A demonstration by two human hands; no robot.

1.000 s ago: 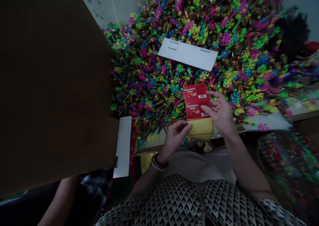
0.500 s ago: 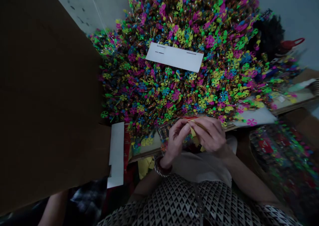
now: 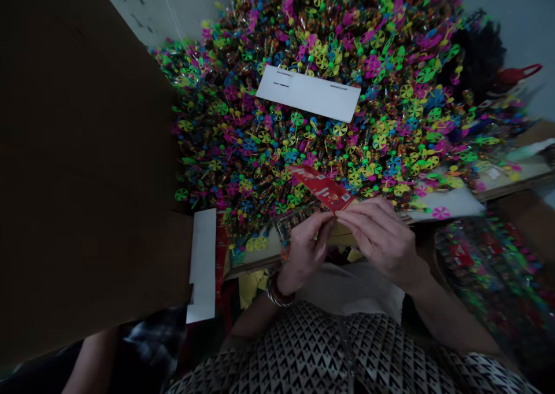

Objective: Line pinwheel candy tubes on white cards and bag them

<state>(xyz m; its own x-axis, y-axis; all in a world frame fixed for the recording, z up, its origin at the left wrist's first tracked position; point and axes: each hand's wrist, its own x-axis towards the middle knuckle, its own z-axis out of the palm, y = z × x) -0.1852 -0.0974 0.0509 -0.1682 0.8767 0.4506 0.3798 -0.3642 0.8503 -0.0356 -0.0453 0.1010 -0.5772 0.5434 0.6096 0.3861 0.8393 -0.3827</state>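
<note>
Close to the table's near edge, my left hand (image 3: 306, 249) and my right hand (image 3: 384, 238) meet, both pinching the lower end of a red printed card (image 3: 323, 187). The card slants up and away to the left, with a small barcode label near my right fingers. Just behind my left hand lies a clear pack (image 3: 292, 223), partly covered. A big heap of small candy-filled toys (image 3: 277, 145) with bright pink, green, yellow and blue wheel-shaped tops fills the table beyond. On that heap rests a white slotted card (image 3: 310, 93).
A large cardboard box (image 3: 87, 168) blocks the left side. Beside it stand another white card (image 3: 203, 267) and a red card (image 3: 221, 246). Filled clear packs (image 3: 489, 272) sit in a carton at the lower right. Another person's arm (image 3: 93, 359) shows at the lower left.
The red card has swung up into view from between my fingers, its printed face now showing. My right hand has shifted slightly right and the whole view has moved a little.
</note>
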